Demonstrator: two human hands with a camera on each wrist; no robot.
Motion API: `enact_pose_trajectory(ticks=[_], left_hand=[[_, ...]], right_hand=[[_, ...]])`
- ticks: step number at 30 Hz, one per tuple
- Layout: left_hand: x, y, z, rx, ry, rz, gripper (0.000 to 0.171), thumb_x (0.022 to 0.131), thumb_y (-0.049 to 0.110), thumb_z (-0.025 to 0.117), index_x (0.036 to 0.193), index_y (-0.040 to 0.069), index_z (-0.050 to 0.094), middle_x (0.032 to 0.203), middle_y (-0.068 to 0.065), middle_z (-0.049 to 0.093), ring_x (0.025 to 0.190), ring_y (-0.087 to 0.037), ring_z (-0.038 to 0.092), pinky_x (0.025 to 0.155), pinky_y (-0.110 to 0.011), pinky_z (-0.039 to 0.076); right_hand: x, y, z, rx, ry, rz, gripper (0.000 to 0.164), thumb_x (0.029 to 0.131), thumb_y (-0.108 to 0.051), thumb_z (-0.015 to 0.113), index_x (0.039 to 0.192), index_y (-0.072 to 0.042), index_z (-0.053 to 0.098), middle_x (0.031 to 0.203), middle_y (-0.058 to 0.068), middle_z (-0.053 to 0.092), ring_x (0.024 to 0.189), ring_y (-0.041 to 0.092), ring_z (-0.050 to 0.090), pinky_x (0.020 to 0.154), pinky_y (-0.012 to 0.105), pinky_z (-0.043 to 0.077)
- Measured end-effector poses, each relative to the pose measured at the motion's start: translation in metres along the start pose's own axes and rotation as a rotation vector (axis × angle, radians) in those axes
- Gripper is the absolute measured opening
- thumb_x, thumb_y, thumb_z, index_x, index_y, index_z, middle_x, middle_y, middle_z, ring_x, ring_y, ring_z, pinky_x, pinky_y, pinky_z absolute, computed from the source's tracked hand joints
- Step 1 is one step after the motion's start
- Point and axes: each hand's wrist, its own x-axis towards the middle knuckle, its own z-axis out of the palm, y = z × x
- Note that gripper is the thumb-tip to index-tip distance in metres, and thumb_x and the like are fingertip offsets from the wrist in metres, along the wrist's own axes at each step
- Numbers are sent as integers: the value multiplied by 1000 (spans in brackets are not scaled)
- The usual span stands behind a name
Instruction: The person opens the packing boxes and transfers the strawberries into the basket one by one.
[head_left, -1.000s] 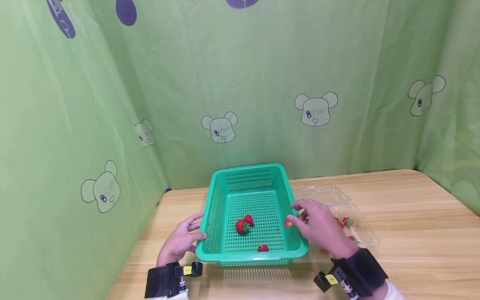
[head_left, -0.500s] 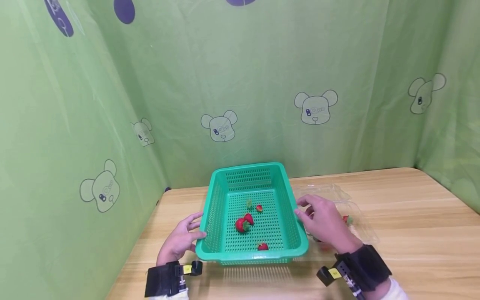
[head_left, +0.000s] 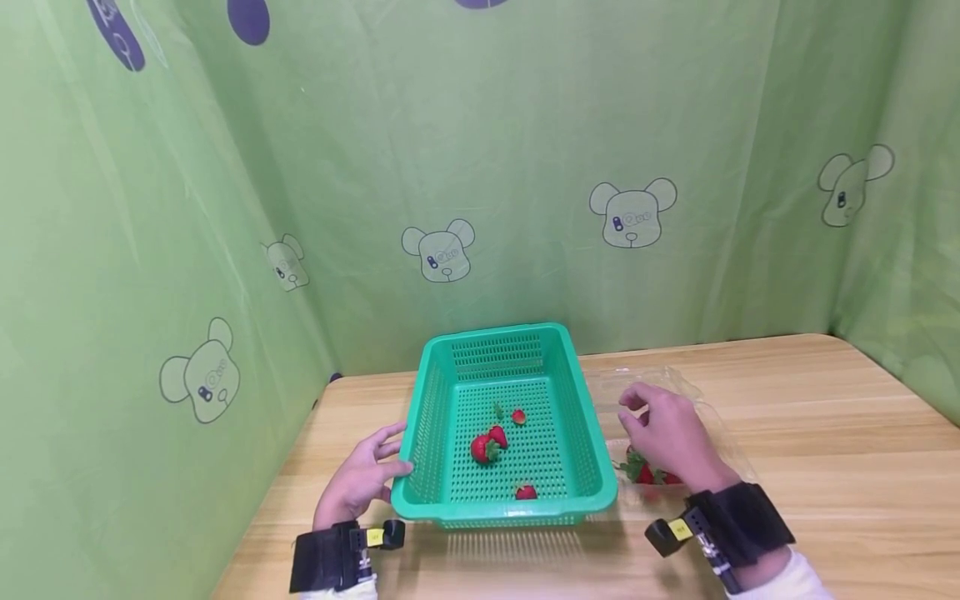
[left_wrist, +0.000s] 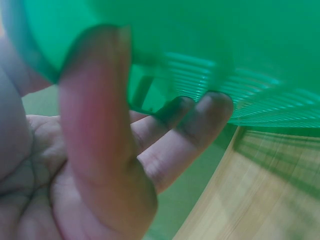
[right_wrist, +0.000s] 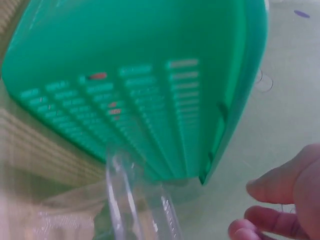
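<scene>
In the head view, a green plastic basket (head_left: 491,510) with slotted sides stands mid-table. My left hand (head_left: 362,482) grips its left side, the thumb at the rim and the other fingers against the outer wall, as the left wrist view shows too. Inside lie several strawberries (head_left: 481,450), some whole, one small and pale-tipped, plus a green leafy bit (head_left: 498,410). My right hand (head_left: 671,437) hovers over a clear plastic box (head_left: 726,429), fingers loosely bent around nothing. More strawberries (head_left: 643,473) sit in that box, partly hidden beneath the hand.
The box's clear lid (head_left: 660,382) lies folded back behind it. The wooden table (head_left: 840,467) stretches off to the right. A green curtain (head_left: 525,167) printed with bear heads hangs behind and along both sides.
My right hand has let go of a small strawberry, which now lies in the basket with the leafy bit nearby. It has moved right, over the box. The left hand stays put.
</scene>
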Motion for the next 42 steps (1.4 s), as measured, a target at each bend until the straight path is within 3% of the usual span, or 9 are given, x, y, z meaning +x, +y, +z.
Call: enact_pose_trajectory(ticks=[4, 11, 16, 25, 30, 35, 39, 42], left_hand=[[0, 0, 0, -1, 0, 0, 70, 85, -6, 58, 146, 2, 25, 140, -37, 35, 86, -31, 66, 55, -32, 62], [-1, 0, 0, 6, 9, -2, 70, 84, -6, 58, 146, 2, 25, 140, -37, 33, 86, -31, 66, 56, -32, 62], [-1, 1, 1, 12, 14, -2, 71, 84, -6, 59, 146, 2, 26, 140, -37, 34, 86, -31, 66, 56, -32, 62], [-1, 2, 1, 14, 18, -3, 71, 84, -5, 59, 146, 2, 26, 139, -37, 36, 86, -31, 66, 56, -33, 62], [-1, 2, 1, 15, 17, -3, 71, 84, -6, 59, 146, 2, 26, 139, -37, 37, 86, -31, 66, 56, -32, 62], [-1, 2, 1, 12, 15, -4, 71, 84, -5, 59, 146, 2, 26, 139, -37, 36, 86, -31, 66, 56, -33, 62], [-1, 2, 1, 16, 21, -5, 71, 84, -6, 59, 146, 2, 26, 140, -37, 35, 85, -31, 66, 56, -34, 62], [-1, 2, 1, 22, 25, -6, 71, 84, -6, 59, 146, 3, 26, 140, -37, 35, 85, -30, 66, 56, -34, 62]], right_hand=[[0, 8, -2, -36, -102, 48, 17, 86, -11, 63, 99, 0, 63, 94, 20, 66, 75, 25, 61, 60, 41, 58], [-1, 17, -5, -82, -373, 162, 14, 74, 0, 68, 86, -4, 63, 75, 7, 61, 64, 20, 54, 57, 35, 50], [-3, 21, -2, -52, -463, 223, 21, 65, 9, 63, 78, -7, 63, 71, 6, 60, 58, 19, 52, 50, 29, 45], [-12, 25, 6, 18, -469, 219, 27, 54, 16, 61, 68, -7, 59, 68, 5, 60, 57, 19, 52, 48, 27, 48], [-14, 24, 11, 42, -477, 249, 28, 57, 17, 58, 71, -7, 59, 70, 6, 60, 59, 20, 54, 49, 28, 50], [-11, 25, 11, -30, -475, 203, 29, 58, 7, 69, 81, -9, 64, 77, 4, 62, 65, 20, 54, 56, 32, 48], [-11, 26, 12, -73, -477, 177, 20, 63, 1, 72, 76, -11, 62, 73, 2, 60, 62, 19, 52, 54, 31, 45], [-11, 27, 16, -88, -469, 173, 23, 64, -1, 73, 66, -12, 53, 62, -1, 50, 56, 17, 48, 49, 26, 38]])
